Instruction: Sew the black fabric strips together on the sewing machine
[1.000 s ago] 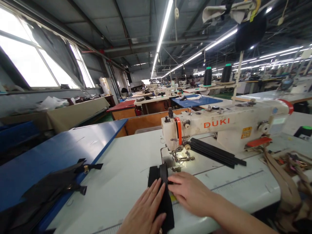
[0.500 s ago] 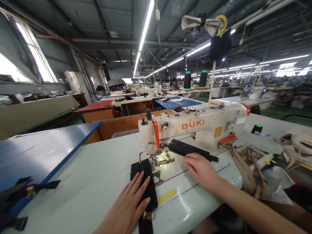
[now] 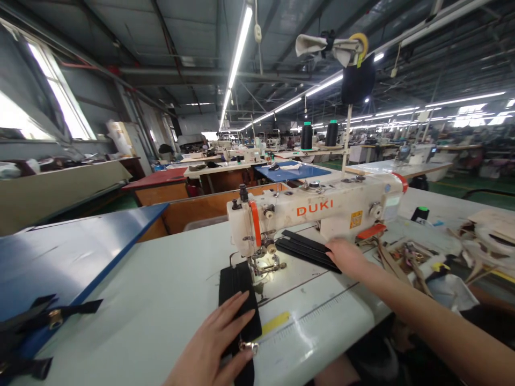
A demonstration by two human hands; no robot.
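Observation:
My left hand [image 3: 219, 340] lies over a black fabric strap [image 3: 234, 276], fingers stretched out and resting on it. Close to the thumb, a metal clasp [image 3: 248, 347] sits on the strap. The strap's far end reaches the needle area of the white sewing machine [image 3: 289, 206], left of the presser foot [image 3: 267, 265]. To the right, my right hand [image 3: 348, 258] has its fingers closed at the near end of a black fabric strip [image 3: 306, 241]. That strip belongs to a small stack under the machine arm; the fingertips are partly hidden.
A yellow tape mark [image 3: 273, 325] and a printed ruler [image 3: 317, 311] run along the table front. Tan straps [image 3: 388, 257] and a tray of hardware [image 3: 410, 252] lie at right. A blue-topped table [image 3: 80, 241] adjoins at left, with black straps [image 3: 52, 316] nearby.
My right hand has moved right along the black strips and closed at their near end. My left hand has slid slightly back along the strap towards me.

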